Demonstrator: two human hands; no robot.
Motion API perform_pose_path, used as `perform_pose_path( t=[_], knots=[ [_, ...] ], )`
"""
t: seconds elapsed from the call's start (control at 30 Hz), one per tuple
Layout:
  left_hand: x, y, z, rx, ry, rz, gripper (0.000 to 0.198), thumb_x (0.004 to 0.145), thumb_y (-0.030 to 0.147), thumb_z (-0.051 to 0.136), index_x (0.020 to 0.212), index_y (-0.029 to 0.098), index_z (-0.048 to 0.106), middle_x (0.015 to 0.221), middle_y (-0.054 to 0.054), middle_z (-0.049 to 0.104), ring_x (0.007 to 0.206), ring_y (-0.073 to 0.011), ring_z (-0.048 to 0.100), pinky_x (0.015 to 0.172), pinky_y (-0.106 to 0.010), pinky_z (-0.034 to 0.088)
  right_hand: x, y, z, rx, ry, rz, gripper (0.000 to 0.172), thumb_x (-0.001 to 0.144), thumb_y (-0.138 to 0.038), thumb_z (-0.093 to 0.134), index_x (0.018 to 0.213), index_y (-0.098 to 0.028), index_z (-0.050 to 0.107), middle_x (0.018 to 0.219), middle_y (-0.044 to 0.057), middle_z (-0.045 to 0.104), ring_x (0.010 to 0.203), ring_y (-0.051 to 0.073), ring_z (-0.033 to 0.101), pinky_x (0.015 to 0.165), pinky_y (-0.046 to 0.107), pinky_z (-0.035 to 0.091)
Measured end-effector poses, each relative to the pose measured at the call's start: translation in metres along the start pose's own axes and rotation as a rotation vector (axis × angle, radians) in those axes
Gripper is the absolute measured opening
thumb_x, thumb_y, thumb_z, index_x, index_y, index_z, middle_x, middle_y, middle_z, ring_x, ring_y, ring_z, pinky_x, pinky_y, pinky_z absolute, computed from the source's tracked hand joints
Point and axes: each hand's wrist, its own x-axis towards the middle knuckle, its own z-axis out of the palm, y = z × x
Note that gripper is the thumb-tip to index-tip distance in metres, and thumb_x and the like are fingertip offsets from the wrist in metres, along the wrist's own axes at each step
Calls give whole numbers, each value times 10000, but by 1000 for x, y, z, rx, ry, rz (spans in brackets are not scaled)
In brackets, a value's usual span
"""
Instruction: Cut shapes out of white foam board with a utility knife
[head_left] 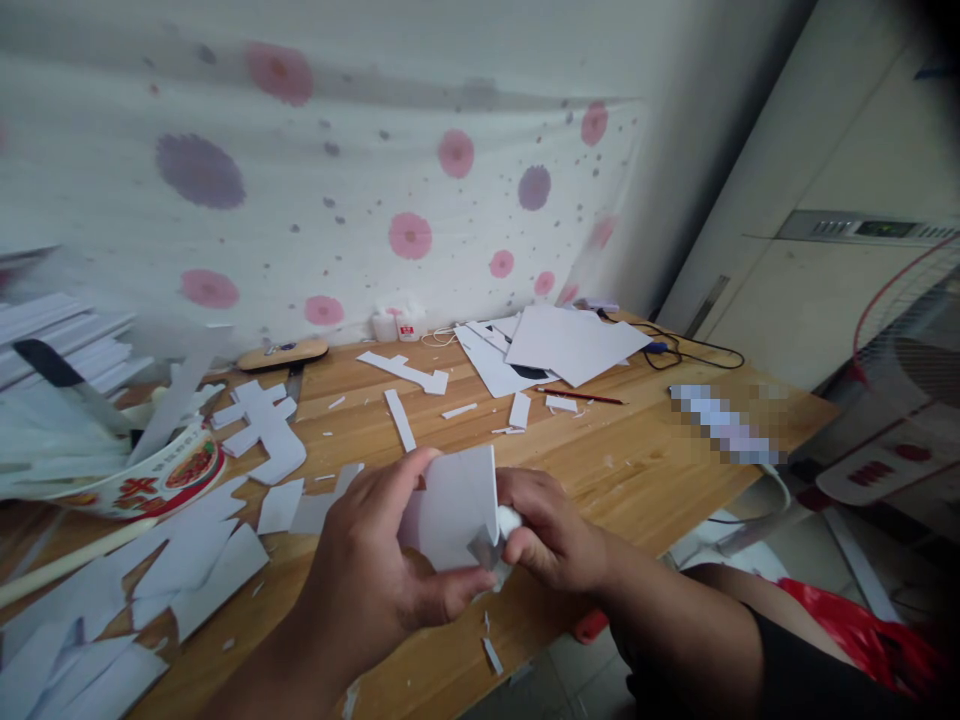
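My left hand (pixel 382 560) is closed around a piece of white board (pixel 454 510), thumb below and fingers behind. The piece looks bent or built up, with one upright edge facing right and a greyish corner at its lower right. Against that edge, my right hand (pixel 555 530) pinches a small white rounded thing (pixel 508 522), mostly covered by the fingers. Its kind cannot be made out. Both hands are held above the front of the wooden table (pixel 600 470).
Cut white board pieces (pixel 199 570) lie at left, near a paper bowl (pixel 176 470) full of strips. Farther back are white sheets (pixel 574 340), a pencil (pixel 581 396) and small white bottles (pixel 406 325). A fan (pixel 911 350) stands at right.
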Motion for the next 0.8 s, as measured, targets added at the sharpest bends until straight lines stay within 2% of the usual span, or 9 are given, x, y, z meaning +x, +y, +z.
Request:
perform_pose_path(
  t=[0.3, 0.8],
  knots=[
    [-2, 0, -1, 7, -12, 0, 749, 661, 712, 624, 1204, 207, 518, 927, -74, 687, 786, -252, 660, 672, -377, 556, -2, 3, -1, 8, -8, 18, 491, 916, -636, 372, 811, -189, 544, 702, 28, 550, 629, 142, 508, 569, 261, 393],
    [-1, 0, 0, 43, 33, 69, 750, 685, 732, 576, 1185, 175, 524, 909, -80, 679, 773, -244, 666, 680, -355, 556, 1, 6, -1, 10, -10, 9, 497, 929, -624, 356, 811, -177, 536, 717, 31, 549, 638, 132, 516, 572, 245, 406]
  ],
)
